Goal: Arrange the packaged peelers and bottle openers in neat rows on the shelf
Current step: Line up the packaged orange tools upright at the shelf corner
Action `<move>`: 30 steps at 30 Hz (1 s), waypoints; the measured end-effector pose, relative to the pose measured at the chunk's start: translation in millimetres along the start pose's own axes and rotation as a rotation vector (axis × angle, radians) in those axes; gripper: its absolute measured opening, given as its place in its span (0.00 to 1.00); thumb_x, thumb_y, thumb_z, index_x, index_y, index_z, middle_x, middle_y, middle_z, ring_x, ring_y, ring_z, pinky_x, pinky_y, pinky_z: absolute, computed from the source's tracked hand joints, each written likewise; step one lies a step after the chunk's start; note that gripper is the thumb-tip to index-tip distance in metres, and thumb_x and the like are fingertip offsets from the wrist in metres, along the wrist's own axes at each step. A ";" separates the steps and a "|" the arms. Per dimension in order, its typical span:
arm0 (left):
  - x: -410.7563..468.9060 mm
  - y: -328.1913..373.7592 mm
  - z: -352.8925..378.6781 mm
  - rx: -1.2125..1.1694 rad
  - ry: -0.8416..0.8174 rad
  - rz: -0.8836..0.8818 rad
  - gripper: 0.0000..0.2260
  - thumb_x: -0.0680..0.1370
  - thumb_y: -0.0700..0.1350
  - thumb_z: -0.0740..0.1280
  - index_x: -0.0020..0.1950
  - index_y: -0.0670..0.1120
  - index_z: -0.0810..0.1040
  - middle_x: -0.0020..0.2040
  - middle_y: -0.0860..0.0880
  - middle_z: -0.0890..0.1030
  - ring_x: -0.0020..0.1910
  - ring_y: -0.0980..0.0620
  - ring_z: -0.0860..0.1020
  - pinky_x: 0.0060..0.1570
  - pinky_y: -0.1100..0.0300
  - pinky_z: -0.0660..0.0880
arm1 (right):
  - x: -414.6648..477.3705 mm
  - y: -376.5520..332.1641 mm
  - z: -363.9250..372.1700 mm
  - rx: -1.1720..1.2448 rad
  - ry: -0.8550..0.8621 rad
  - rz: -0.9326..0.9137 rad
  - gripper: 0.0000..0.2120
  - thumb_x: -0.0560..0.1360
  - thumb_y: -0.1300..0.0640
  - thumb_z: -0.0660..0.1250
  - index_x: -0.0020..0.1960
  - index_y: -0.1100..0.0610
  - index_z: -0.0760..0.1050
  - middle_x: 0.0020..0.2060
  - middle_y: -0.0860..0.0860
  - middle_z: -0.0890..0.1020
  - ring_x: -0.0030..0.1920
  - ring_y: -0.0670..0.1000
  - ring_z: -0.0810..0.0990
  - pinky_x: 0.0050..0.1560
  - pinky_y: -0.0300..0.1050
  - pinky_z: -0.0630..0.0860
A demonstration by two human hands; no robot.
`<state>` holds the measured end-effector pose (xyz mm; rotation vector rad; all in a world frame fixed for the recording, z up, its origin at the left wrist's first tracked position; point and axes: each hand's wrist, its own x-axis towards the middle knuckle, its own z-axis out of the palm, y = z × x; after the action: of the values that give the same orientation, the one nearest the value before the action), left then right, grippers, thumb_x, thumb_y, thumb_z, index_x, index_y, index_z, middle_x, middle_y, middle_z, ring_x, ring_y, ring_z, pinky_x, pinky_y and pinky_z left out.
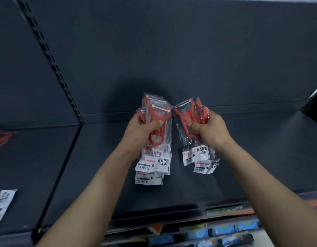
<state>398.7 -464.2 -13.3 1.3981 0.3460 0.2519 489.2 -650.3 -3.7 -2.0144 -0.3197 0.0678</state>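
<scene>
My left hand (142, 131) grips a stack of several packaged red peelers (156, 111) in clear bags, white labels hanging down toward me. My right hand (210, 130) grips a second, smaller bunch of packaged red peelers (188, 111), heads pointing toward the back wall. Both bunches are held side by side, almost touching, above the dark shelf (252, 148). My fingers hide the peeler handles. I cannot tell whether the bags touch the shelf surface.
A slotted upright (52, 65) divides the dark back panel. On the neighbouring shelf bay lie a red packaged item (2, 138) and a white-labelled bag (3, 204). A dark object (314, 102) juts in at right. Blue packets (225, 232) fill the lower shelf.
</scene>
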 end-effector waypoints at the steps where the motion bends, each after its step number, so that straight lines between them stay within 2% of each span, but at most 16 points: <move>1: 2.2 -0.9 1.2 -0.003 -0.004 -0.007 0.14 0.69 0.42 0.74 0.52 0.49 0.75 0.44 0.49 0.85 0.43 0.47 0.84 0.41 0.54 0.79 | 2.8 1.2 0.0 -0.001 -0.008 -0.004 0.08 0.69 0.60 0.73 0.45 0.54 0.77 0.38 0.49 0.82 0.40 0.54 0.82 0.45 0.49 0.79; 5: 9.3 -4.4 12.9 -0.032 0.007 -0.026 0.11 0.70 0.40 0.73 0.50 0.47 0.76 0.43 0.47 0.85 0.42 0.47 0.84 0.37 0.58 0.79 | 14.0 7.6 -5.2 -0.013 -0.061 -0.023 0.08 0.69 0.59 0.73 0.46 0.54 0.77 0.39 0.49 0.82 0.40 0.52 0.82 0.44 0.45 0.77; 10: 16.1 -11.0 46.1 -0.084 0.041 -0.051 0.13 0.73 0.37 0.70 0.56 0.40 0.74 0.44 0.44 0.84 0.40 0.46 0.83 0.37 0.56 0.79 | 33.1 23.1 -27.6 -0.031 -0.129 -0.054 0.10 0.69 0.56 0.73 0.49 0.54 0.79 0.40 0.46 0.83 0.42 0.47 0.81 0.42 0.39 0.76; 14: 19.3 -19.8 91.4 -0.131 0.116 -0.119 0.16 0.72 0.36 0.70 0.59 0.38 0.73 0.47 0.40 0.84 0.42 0.43 0.83 0.45 0.49 0.79 | 51.3 41.8 -62.7 -0.033 -0.200 -0.095 0.08 0.70 0.56 0.72 0.48 0.54 0.79 0.42 0.47 0.83 0.43 0.47 0.81 0.46 0.43 0.76; 18: 24.5 -29.9 144.1 -0.187 0.158 -0.134 0.20 0.72 0.36 0.71 0.62 0.38 0.69 0.49 0.37 0.82 0.42 0.41 0.83 0.39 0.51 0.79 | 70.7 68.7 -103.4 -0.044 -0.248 -0.094 0.08 0.70 0.57 0.71 0.47 0.57 0.78 0.42 0.50 0.83 0.43 0.50 0.81 0.46 0.45 0.77; 20: 26.8 -36.9 169.0 -0.197 0.226 -0.132 0.24 0.71 0.37 0.72 0.63 0.39 0.66 0.49 0.37 0.81 0.39 0.43 0.83 0.36 0.53 0.79 | 78.5 84.1 -121.9 -0.047 -0.263 -0.076 0.08 0.69 0.57 0.71 0.47 0.57 0.77 0.42 0.50 0.82 0.43 0.50 0.81 0.45 0.44 0.76; 23: 29.4 -48.7 199.2 -0.157 0.302 -0.147 0.24 0.70 0.38 0.74 0.59 0.44 0.64 0.50 0.39 0.80 0.37 0.47 0.83 0.33 0.57 0.79 | 86.5 105.6 -145.8 -0.053 -0.251 -0.054 0.10 0.69 0.57 0.72 0.48 0.58 0.76 0.40 0.49 0.81 0.42 0.49 0.79 0.39 0.40 0.73; 26: 31.8 -56.8 217.3 -0.059 0.338 -0.132 0.19 0.72 0.39 0.72 0.54 0.48 0.65 0.49 0.42 0.80 0.39 0.48 0.83 0.38 0.53 0.81 | 91.2 121.9 -162.1 -0.078 -0.218 -0.005 0.16 0.70 0.56 0.71 0.53 0.59 0.71 0.42 0.48 0.78 0.40 0.45 0.77 0.32 0.35 0.68; 28: 32.9 -60.0 225.1 0.087 0.348 -0.112 0.16 0.74 0.42 0.70 0.56 0.48 0.66 0.48 0.45 0.80 0.41 0.47 0.83 0.42 0.49 0.81 | 91.1 129.4 -170.2 -0.071 -0.194 0.039 0.21 0.70 0.55 0.72 0.55 0.59 0.66 0.41 0.45 0.75 0.38 0.41 0.74 0.30 0.32 0.66; 30: 33.1 -62.1 231.0 0.250 0.329 -0.087 0.15 0.76 0.46 0.68 0.60 0.48 0.68 0.50 0.48 0.79 0.44 0.48 0.83 0.42 0.51 0.80 | 88.3 135.5 -176.4 -0.075 -0.171 0.064 0.23 0.69 0.53 0.74 0.55 0.58 0.64 0.40 0.43 0.73 0.37 0.39 0.72 0.30 0.32 0.65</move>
<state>515.7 -672.9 -46.4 1.5836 0.7286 0.3789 633.7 -838.3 -36.3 -2.0980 -0.3709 0.2731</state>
